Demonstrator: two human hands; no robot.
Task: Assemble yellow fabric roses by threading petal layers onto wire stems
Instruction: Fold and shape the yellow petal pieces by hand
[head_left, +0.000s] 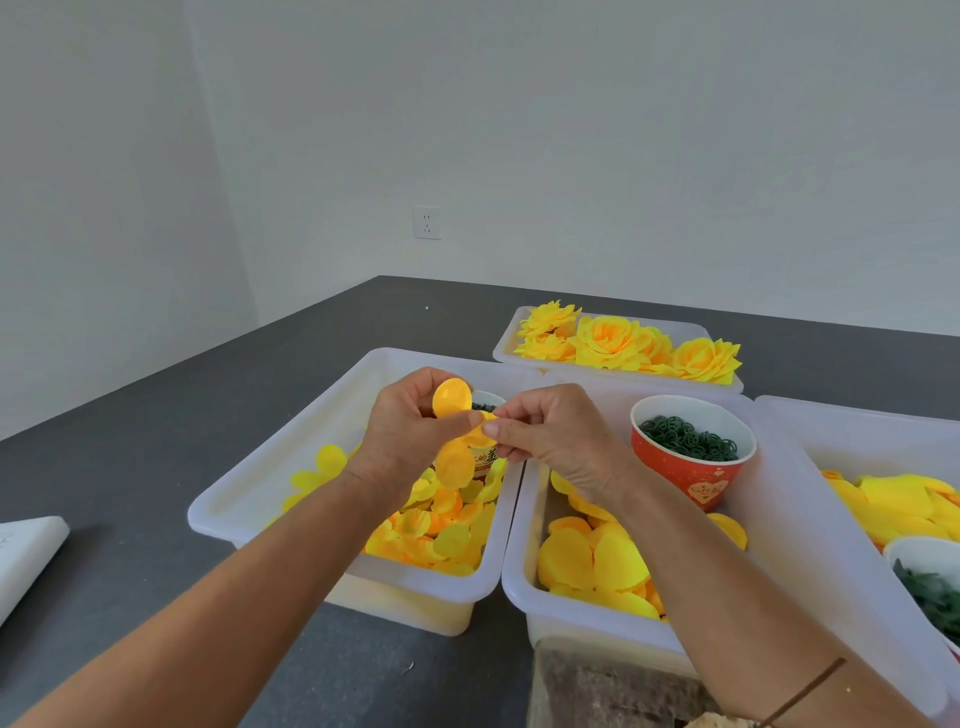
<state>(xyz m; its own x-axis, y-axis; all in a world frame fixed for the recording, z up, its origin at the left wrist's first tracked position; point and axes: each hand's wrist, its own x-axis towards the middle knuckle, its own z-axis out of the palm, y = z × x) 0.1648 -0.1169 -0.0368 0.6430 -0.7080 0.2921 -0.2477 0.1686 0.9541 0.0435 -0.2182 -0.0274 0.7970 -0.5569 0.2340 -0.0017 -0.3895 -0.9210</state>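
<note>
My left hand (410, 431) and my right hand (550, 436) meet above the left white tray (291, 457), and both pinch a yellow petal layer (453, 400). One round petal stands up above my left fingers and another hangs below them. Loose yellow petals (441, 525) fill that tray. No wire stem is visible between my fingers. Larger yellow petals (592, 561) lie in the middle tray (519, 582). Finished yellow roses (623, 343) sit in the far tray (504, 348).
A red paper cup (691, 452) of dark green rings stands in the middle tray. A second cup (485, 402) is partly hidden behind my hands. The right tray (831, 467) holds more petals and a white cup (930, 577) of green pieces. A white object (26, 556) lies at the left on the dark table.
</note>
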